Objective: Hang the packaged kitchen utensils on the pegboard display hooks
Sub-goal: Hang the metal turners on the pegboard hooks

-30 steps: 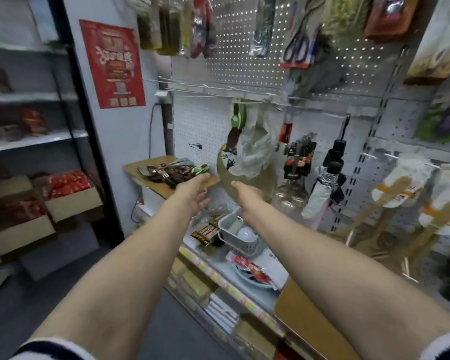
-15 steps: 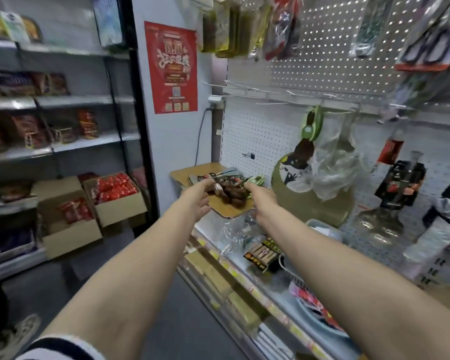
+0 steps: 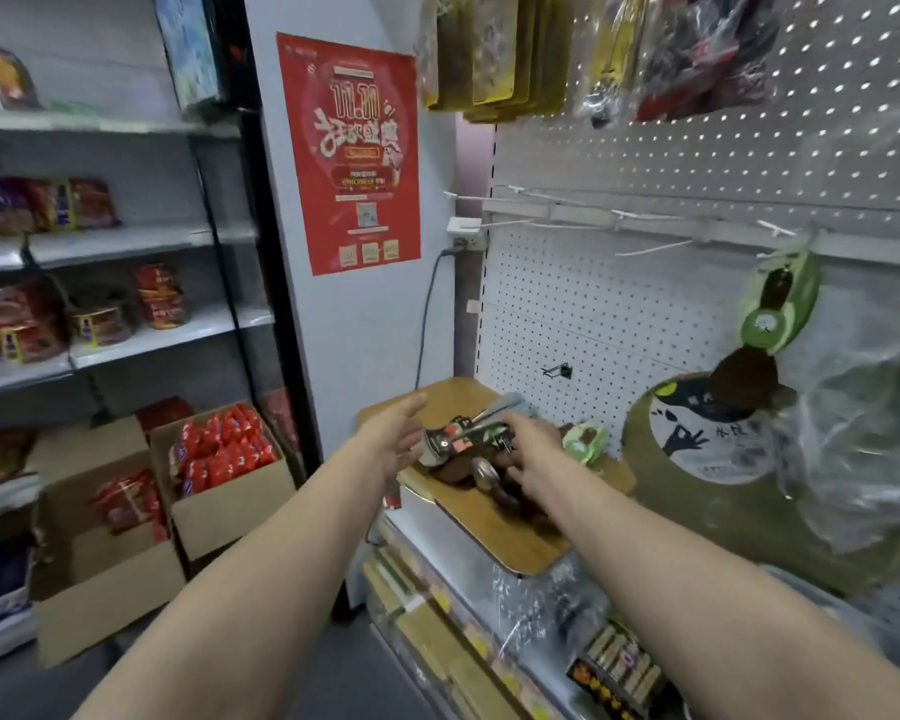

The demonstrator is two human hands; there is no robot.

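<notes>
- Both bare forearms reach forward from the bottom edge of the view, over the front lip of a low shelf stacked with small boxed goods.
- The left hand hovers at the left edge of a wooden board, palm turned inward, fingers straight and spread, holding nothing.
- The right hand lies on top of the pile of packaged utensils in the middle of the board; its fingers curl down onto the packs, but motion blur hides whether they have closed round one.
- A metal spoon bowl shows at the pile's left end, just beside the left palm; a green-carded pack lies at the board's far right edge.
- Behind the board stands the white pegboard, with bare wire hooks sticking out along its rail.
- One green-carded utensil hangs from a hook at the right, above a round olive-coloured pan card.
- A red poster is on the wall left of the pegboard.
- Cardboard boxes of red packets sit on the floor at far left.
</notes>
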